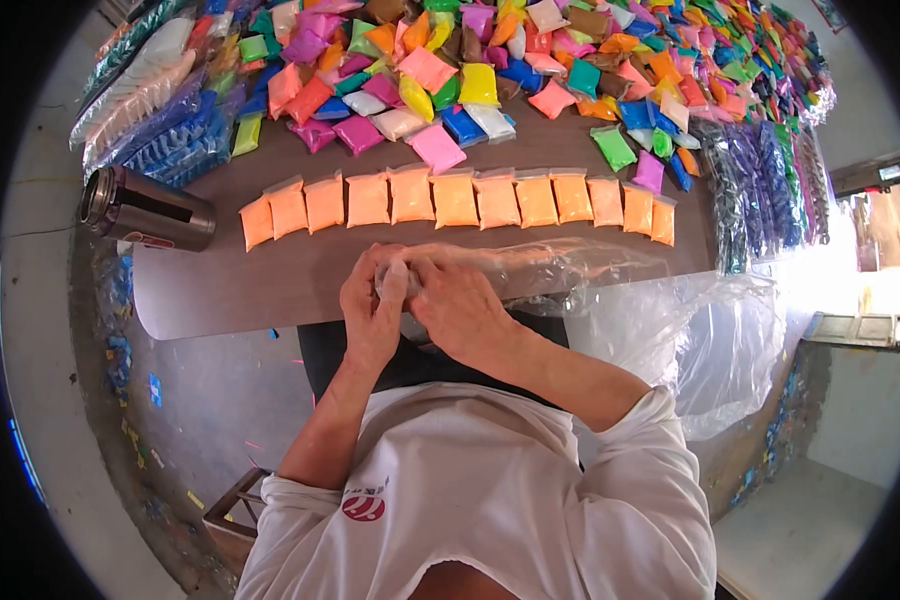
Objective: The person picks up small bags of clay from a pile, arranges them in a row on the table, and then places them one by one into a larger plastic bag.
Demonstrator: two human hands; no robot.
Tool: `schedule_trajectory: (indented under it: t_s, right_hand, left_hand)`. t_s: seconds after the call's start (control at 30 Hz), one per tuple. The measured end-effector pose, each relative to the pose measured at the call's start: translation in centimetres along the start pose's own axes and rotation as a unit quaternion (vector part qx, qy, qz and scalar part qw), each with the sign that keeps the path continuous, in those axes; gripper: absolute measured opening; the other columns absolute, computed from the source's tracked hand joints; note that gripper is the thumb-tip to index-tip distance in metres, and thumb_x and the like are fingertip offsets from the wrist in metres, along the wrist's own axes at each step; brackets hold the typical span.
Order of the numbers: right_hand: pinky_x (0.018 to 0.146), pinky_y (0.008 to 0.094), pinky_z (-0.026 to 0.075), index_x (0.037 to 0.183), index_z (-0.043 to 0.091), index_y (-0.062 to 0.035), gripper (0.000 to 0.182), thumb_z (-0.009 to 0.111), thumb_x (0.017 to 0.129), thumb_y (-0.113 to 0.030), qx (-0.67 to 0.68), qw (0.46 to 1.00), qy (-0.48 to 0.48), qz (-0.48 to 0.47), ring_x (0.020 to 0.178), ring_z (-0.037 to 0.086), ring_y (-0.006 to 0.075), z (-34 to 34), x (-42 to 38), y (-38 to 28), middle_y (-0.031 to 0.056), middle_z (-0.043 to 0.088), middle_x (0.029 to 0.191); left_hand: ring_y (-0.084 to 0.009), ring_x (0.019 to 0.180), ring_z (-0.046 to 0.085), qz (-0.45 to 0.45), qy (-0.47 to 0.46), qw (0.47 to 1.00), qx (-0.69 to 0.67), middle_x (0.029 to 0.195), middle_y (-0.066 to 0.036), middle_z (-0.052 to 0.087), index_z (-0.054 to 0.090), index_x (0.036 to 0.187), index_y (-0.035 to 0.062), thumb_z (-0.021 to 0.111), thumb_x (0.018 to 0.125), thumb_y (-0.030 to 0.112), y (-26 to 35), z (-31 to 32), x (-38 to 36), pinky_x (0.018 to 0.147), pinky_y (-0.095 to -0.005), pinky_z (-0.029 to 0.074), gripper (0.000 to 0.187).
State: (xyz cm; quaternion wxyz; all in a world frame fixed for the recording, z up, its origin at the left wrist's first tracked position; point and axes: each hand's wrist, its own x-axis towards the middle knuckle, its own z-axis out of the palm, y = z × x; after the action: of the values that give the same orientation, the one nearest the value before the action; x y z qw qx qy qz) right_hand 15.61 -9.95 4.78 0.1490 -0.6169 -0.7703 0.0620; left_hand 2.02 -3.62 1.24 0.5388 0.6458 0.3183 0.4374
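Note:
My left hand (373, 308) and my right hand (462, 308) are close together at the table's near edge. Both have their fingers closed on the gathered end of a long clear plastic bag (545, 268). The bag stretches rightward from my hands over the tabletop. Just beyond them, a slightly curved row of small orange packets (368, 200) lies side by side, each in a clear sachet. What sits inside the bunched plastic between my fingers is hidden.
A large heap of multicoloured packets (478, 85) covers the far side of the brown table (230, 290). A metal flask (160, 210) lies tilted at the left. Bundled packet strips (765, 190) stand at the right, and loose clear plastic (710, 350) hangs below the edge.

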Motion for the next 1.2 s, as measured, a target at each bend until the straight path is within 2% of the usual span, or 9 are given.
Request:
schedule_trajectory:
  t_s: [0.07,0.27,0.33,0.4,0.53,0.83,0.93,1.03,1.2]
  right_hand:
    - [0.088,0.0441,0.054,0.107,0.065,-0.0023,0.033,0.072,0.077,-0.016,-0.009,0.998,0.064,-0.022,0.107,0.063,0.0309,0.2,-0.3,-0.1,0.0122,0.063,0.113]
    - [0.094,0.047,0.049,0.112,0.062,-0.0044,0.041,0.075,0.082,-0.029,0.0,0.99,-0.109,0.089,0.107,0.061,0.0332,-4.9,-4.8,2.2,0.0132,0.063,0.109]
    - [0.101,0.0479,0.046,0.118,0.062,-0.0023,0.049,0.075,0.083,-0.033,-0.006,0.957,-0.194,0.214,0.113,0.06,0.0367,-7.8,-6.6,3.9,0.016,0.064,0.115]
    - [0.106,0.0468,0.043,0.125,0.06,-0.001,0.057,0.076,0.082,-0.035,-0.01,0.971,-0.066,0.229,0.121,0.057,0.0383,-7.2,-11.2,6.8,0.0201,0.063,0.126]
    - [0.109,0.0466,0.041,0.132,0.058,-0.0036,0.062,0.077,0.083,-0.035,0.016,0.957,-0.116,0.265,0.128,0.054,0.0381,-10.0,-11.0,6.3,0.0213,0.06,0.135]
    - [0.105,0.0462,0.045,0.129,0.06,-0.0016,0.058,0.078,0.079,-0.024,0.168,0.985,-0.022,0.028,0.127,0.053,0.0381,-3.2,-1.9,0.2,0.0174,0.061,0.131]
    - [0.103,0.0476,0.046,0.132,0.055,0.0024,0.062,0.075,0.079,-0.023,0.159,0.985,-0.061,0.008,0.124,0.055,0.0353,-0.9,1.0,-0.7,0.0199,0.061,0.127]
    - [0.101,0.046,0.047,0.121,0.061,0.0038,0.055,0.077,0.077,-0.024,0.151,0.987,-0.053,-0.014,0.116,0.06,0.0325,-2.2,0.7,-0.3,0.0206,0.063,0.12]
    - [0.098,0.0482,0.047,0.122,0.059,-0.0006,0.053,0.079,0.079,-0.025,0.069,0.978,-0.106,0.163,0.115,0.06,0.0376,-6.3,-4.0,1.9,0.0187,0.065,0.121]
  left_hand:
    - [-0.0093,0.086,0.055,0.019,0.003,1.0,0.023,0.098,-0.005,0.064,0.065,0.111,-0.0005,0.054,0.106,0.027,-0.6,0.0,0.0,0.075,-0.0241,0.046,0.03]
    - [-0.0162,0.092,0.061,-0.017,0.015,0.998,0.054,0.103,-0.009,0.067,0.064,0.109,-0.0005,0.052,0.106,0.028,-0.6,0.0,0.0,0.088,-0.0309,0.047,0.032]
    - [-0.0204,0.096,0.063,-0.008,0.005,0.997,0.073,0.104,-0.011,0.068,0.065,0.107,0.0008,0.051,0.106,0.025,-0.2,-0.2,0.2,0.095,-0.0351,0.046,0.027]
    - [-0.0245,0.1,0.064,0.051,-0.021,0.99,0.133,0.106,-0.011,0.069,0.065,0.106,0.0019,0.051,0.105,0.022,-1.6,-0.1,0.1,0.102,-0.0388,0.042,0.024]
    - [-0.0309,0.107,0.063,0.074,-0.046,0.971,0.221,0.108,-0.011,0.07,0.066,0.107,0.0035,0.051,0.102,0.018,0.1,0.8,0.3,0.113,-0.045,0.034,0.021]
    - [-0.0254,0.103,0.064,0.114,-0.05,0.972,0.198,0.107,-0.01,0.069,0.064,0.112,0.0012,0.048,0.106,0.021,-0.6,0.0,0.3,0.107,-0.0403,0.04,0.026]
    - [-0.0196,0.101,0.063,-0.014,-0.01,1.0,0.015,0.106,-0.011,0.068,0.063,0.116,-0.002,0.048,0.108,0.022,-0.3,-0.9,0.4,0.096,-0.0327,0.046,0.03]
    - [-0.0169,0.098,0.061,-0.017,-0.031,0.999,0.026,0.105,-0.012,0.068,0.062,0.118,-0.0048,0.047,0.109,0.025,0.5,-1.3,0.3,0.087,-0.0282,0.048,0.034]
    - [-0.0184,0.093,0.062,0.022,-0.031,0.995,0.087,0.102,-0.013,0.069,0.062,0.117,-0.0054,0.046,0.11,0.029,-0.1,-1.1,0.4,0.09,-0.032,0.047,0.039]
